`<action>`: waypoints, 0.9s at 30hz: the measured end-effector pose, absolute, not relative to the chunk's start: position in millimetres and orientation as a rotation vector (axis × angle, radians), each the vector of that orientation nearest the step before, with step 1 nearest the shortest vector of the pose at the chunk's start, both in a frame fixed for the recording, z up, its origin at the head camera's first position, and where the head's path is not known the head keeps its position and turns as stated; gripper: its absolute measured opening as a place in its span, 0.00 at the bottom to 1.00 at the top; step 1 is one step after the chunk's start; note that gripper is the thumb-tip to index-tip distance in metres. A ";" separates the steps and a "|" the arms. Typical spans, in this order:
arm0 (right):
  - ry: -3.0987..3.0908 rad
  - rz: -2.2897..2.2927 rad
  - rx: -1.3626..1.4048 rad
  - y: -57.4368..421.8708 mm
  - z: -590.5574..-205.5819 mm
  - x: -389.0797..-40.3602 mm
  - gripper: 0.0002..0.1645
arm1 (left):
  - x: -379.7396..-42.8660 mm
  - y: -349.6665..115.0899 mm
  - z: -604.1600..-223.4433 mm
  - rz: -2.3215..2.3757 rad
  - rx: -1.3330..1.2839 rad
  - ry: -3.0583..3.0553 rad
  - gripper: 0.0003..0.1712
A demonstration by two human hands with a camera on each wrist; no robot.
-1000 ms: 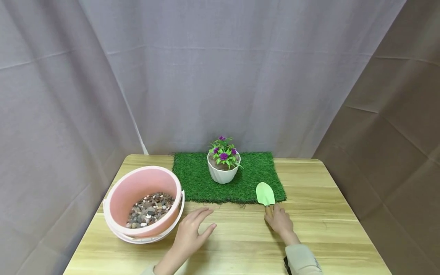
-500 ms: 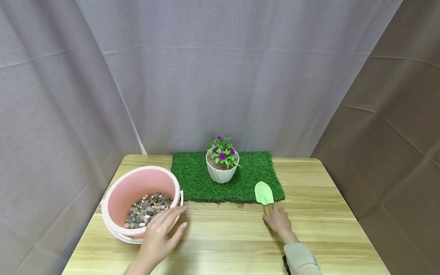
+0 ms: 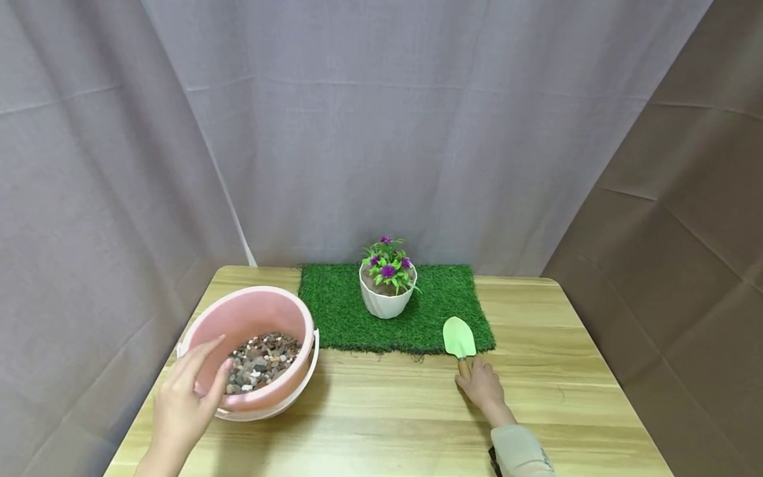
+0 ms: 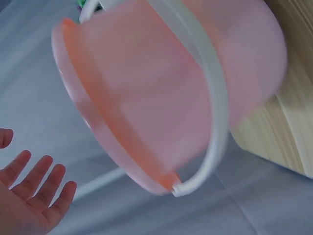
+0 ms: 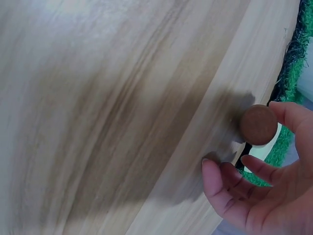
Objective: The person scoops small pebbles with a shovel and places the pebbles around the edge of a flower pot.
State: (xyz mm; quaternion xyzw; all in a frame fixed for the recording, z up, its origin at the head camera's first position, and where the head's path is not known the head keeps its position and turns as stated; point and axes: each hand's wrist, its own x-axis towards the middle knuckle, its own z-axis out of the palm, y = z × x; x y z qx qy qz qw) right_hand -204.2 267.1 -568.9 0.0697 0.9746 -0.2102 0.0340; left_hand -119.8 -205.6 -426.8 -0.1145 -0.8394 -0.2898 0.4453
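Note:
A pink bucket (image 3: 253,315) with a white handle (image 4: 218,103) stands at the left of the table, with several mixed pebbles (image 3: 265,361) in its bottom. My left hand (image 3: 181,404) hovers at its near-left rim, fingers spread and holding nothing; in the left wrist view they are apart from the bucket wall. At the right, a hand trowel (image 3: 459,336) lies with its pale green blade over the turf's front edge. My right hand (image 3: 484,387) grips its wooden handle (image 5: 258,125), thumb on one side and curled fingers on the other.
A white flowerpot (image 3: 386,303) with a purple-flowered plant (image 3: 389,268) stands on a green artificial turf mat (image 3: 438,298) at the back middle. The wooden table (image 3: 369,424) ends at a grey curtain (image 3: 381,146) behind and at both sides.
My left hand has moved left, from the table right of the bucket, across its front to the near-left rim. My right hand and the trowel have stayed in place.

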 end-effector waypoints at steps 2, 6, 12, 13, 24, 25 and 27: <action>3.000 -0.637 0.221 267.7 -569.0 -204.8 0.41 | -122.6 -214.7 -425.4 -0.692 -0.227 -2.088 0.20; 3.012 -0.618 0.212 266.5 -568.0 -207.5 0.41 | -130.2 -234.7 -421.5 -0.662 -0.097 -2.171 0.20; 3.000 -0.601 0.240 265.1 -567.5 -208.9 0.40 | -147.5 -264.5 -425.2 -0.692 0.067 -2.321 0.19; 2.995 -0.597 0.246 265.1 -567.5 -208.7 0.40 | -150.0 -268.9 -426.9 -0.703 0.093 -2.356 0.19; 3.007 -0.553 0.216 265.6 -562.3 -208.0 0.38 | -176.8 -303.1 -446.3 -0.950 0.188 -2.677 0.24; 3.014 -0.547 0.213 265.9 -561.6 -207.9 0.36 | -178.4 -303.7 -447.6 -0.982 0.172 -2.692 0.24; 3.034 -0.532 0.202 267.1 -560.5 -208.1 0.33 | -181.2 -304.3 -449.9 -1.026 0.142 -2.717 0.25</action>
